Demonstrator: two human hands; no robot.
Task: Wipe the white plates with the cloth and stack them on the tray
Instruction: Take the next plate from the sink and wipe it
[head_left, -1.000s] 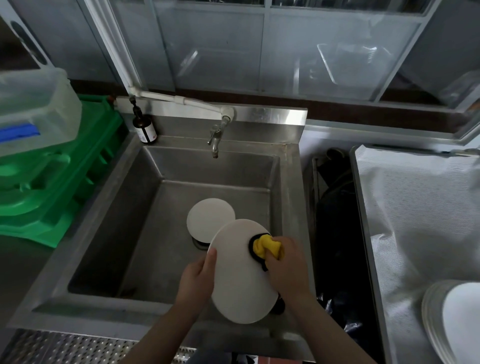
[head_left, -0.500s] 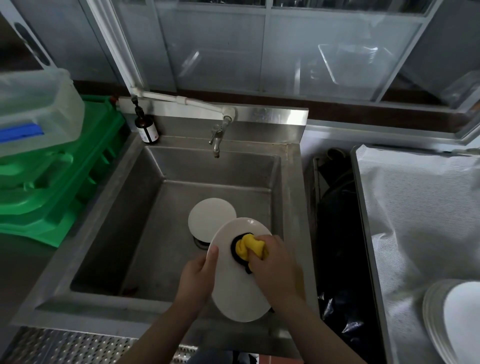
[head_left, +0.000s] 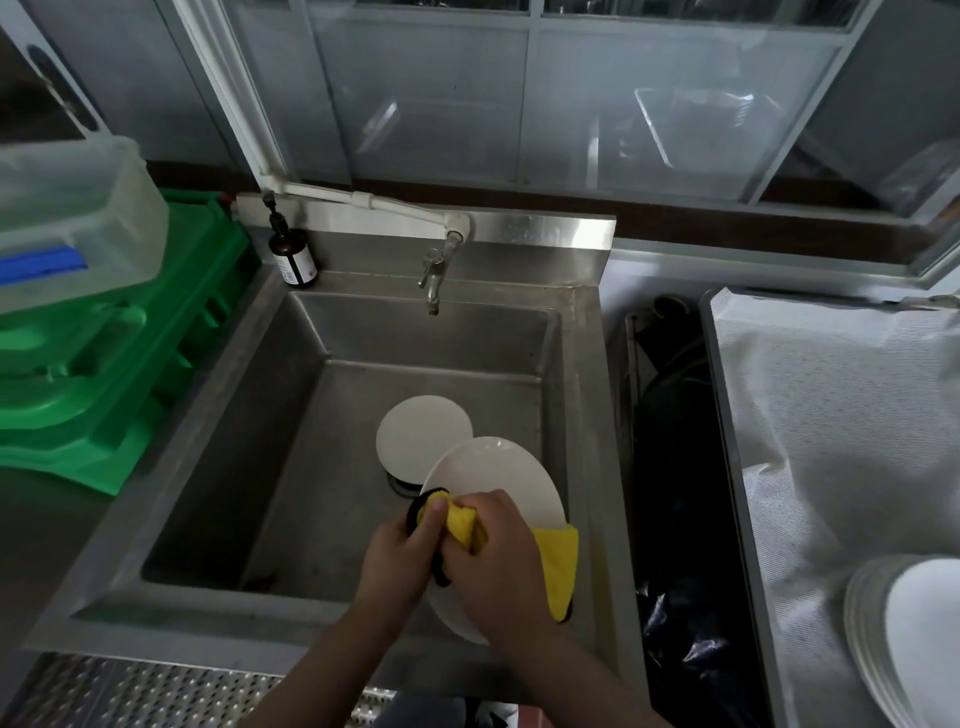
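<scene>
A steel sink (head_left: 291, 447) sits under grey window panes, with green crates (head_left: 104, 374) to its left and a cloth-lined tray (head_left: 831, 415) to its right. Two white plates are in the sink: one (head_left: 423, 436) lies on the bottom, and the left hand (head_left: 397, 556) grips one (head_left: 498, 478) tilted by its edge. The right hand (head_left: 493, 556) has its fingers clenched around one yellow cloth (head_left: 558, 566), pressed against that plate. A stack of plates (head_left: 914, 639) rests on the tray.
</scene>
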